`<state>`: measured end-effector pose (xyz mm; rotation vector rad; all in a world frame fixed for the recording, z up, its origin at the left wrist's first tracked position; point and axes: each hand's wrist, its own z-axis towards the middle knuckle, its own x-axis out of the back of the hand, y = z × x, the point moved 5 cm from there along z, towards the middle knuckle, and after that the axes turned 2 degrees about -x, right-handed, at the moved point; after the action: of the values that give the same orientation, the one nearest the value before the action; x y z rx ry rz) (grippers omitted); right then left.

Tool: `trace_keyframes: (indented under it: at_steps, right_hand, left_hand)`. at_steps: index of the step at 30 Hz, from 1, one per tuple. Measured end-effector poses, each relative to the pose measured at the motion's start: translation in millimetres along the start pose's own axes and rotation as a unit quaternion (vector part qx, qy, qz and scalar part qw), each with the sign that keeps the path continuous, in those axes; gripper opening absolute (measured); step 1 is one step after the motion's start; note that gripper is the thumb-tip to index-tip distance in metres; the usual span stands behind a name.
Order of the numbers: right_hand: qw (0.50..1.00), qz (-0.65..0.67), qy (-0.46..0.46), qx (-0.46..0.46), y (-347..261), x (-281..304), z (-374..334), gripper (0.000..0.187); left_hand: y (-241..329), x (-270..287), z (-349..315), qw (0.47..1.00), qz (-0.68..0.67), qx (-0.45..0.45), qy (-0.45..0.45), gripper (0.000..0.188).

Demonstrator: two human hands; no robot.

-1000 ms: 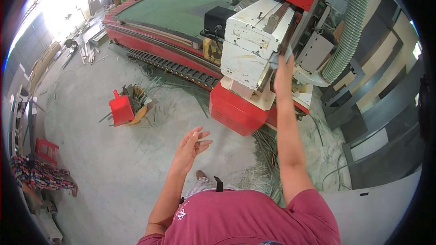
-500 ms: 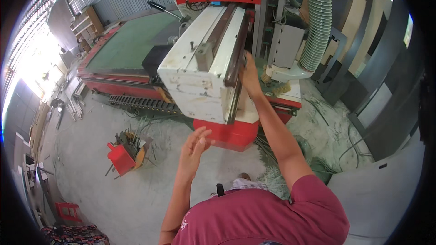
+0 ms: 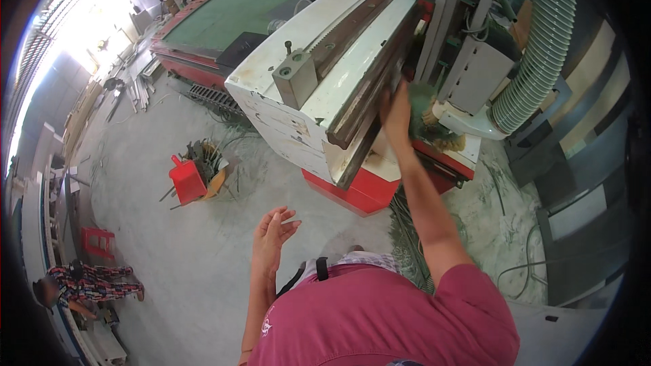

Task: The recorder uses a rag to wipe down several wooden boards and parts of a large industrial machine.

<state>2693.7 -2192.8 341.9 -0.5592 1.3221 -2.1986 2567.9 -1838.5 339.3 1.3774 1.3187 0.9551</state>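
Observation:
My right hand (image 3: 396,114) reaches in against the side of the white gantry beam (image 3: 261,85) of a large cutting machine, next to its dark lower rail (image 3: 366,112). Its fingertips are hidden in the shadow there, so whether they grip anything does not show. My left hand (image 3: 273,236) hangs in the air in front of the beam, fingers loosely bent and apart, holding nothing. A grey metal block (image 3: 296,80) with bolt holes sits on the end of the beam, beside a toothed rack and a brown rail. The machine's red base (image 3: 352,193) shows underneath.
At right hang a ribbed clear hose (image 3: 539,47) and a dust shoe with bristles (image 3: 468,120). A green machine bed (image 3: 224,17) lies far left. On the floor stands a red dustpan (image 3: 187,181) with scraps. Someone in patterned clothes (image 3: 91,283) bends near a red stool (image 3: 98,242).
The view has shifted, bringing the beam closer and the other person more fully into sight. My right hand stays at the beam's side; my left sits lower, further from the beam.

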Motion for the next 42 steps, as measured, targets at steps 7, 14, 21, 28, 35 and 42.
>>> trace_keyframes:
  at_steps: [7,14,21,28,35,42]
  right_hand:
    - [0.961,0.094,-0.257,-0.031,-74.7,51.8,-127.9,0.055]
    - [0.974,-0.015,0.043,0.222,-169.1,129.4,52.8,0.049]
    - [0.942,-0.230,-0.144,0.195,-167.5,40.2,102.5,0.047]
    - [0.954,-0.169,-0.180,0.170,-254.2,40.6,-45.9,0.039]
    - [0.937,-0.164,-0.198,0.238,-304.4,65.1,-108.9,0.046]
    - [0.934,-0.168,-0.084,0.303,-339.3,40.1,23.2,0.045]
  left_hand:
    - [-12.4,-20.2,12.7,0.999,0.004,0.005,-0.054,0.032]
    - [-80.3,76.5,1.9,0.985,0.172,0.033,0.002,0.036]
    - [-220.0,268.8,-12.4,0.939,0.294,0.093,0.153,0.036]
    - [-306.4,404.6,-122.5,0.872,0.359,0.296,0.153,0.033]
    - [-284.2,423.4,-91.8,0.873,0.303,0.346,0.161,0.036]
    - [-271.9,419.8,-47.2,0.940,0.167,0.233,0.185,0.041]
